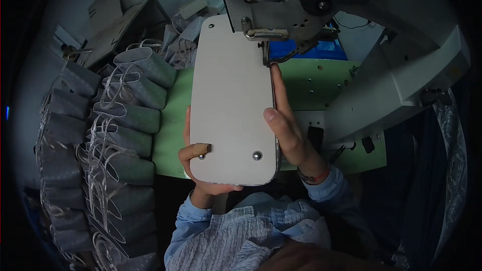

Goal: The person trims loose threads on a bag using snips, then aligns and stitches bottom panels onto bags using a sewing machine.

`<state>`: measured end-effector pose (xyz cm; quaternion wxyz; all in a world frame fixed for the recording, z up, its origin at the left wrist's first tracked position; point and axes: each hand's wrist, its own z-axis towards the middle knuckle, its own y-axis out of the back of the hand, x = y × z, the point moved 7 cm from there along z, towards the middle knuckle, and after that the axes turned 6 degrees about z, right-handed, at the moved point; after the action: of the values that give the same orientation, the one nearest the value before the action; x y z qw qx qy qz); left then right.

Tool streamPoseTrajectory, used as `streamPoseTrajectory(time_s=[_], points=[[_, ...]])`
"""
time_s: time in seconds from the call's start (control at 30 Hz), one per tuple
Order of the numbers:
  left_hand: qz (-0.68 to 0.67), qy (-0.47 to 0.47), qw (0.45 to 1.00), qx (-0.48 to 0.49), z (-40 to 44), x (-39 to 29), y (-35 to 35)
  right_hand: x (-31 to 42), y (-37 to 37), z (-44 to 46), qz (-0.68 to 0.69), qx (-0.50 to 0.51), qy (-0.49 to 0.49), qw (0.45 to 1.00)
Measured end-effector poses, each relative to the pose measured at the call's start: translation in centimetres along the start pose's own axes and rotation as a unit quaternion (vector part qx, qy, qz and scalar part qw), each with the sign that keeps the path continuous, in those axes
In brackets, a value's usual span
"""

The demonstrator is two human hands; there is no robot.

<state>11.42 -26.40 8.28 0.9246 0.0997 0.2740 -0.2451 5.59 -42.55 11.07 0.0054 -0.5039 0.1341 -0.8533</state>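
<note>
Left hand (187, 159) and right hand (291, 133) clasp studded bag base (233, 95) over table's (173, 130) near edge; uneven pressure could tilt it.

The person wears light blue sleeves (187, 218), a pale speckled top (241, 227), a dark bracelet (304, 176), red cord (320, 177) and tan finger tape (202, 148).
</note>
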Motion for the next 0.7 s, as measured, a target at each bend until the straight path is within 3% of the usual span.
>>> streamPoseTrajectory(time_s=[0.5, 0.7], points=[[0.004, 0.008, 0.999, 0.035, 2.6, 1.9, -0.2, 0.1, -0.2, -0.1, -0.005, 0.016, -0.017, 1.000], [0.024, 0.002, 0.999, 0.042, 3.2, 2.6, -0.2, 0.1, -0.1, 0.1, 0.022, -0.024, -0.040, 0.999]])
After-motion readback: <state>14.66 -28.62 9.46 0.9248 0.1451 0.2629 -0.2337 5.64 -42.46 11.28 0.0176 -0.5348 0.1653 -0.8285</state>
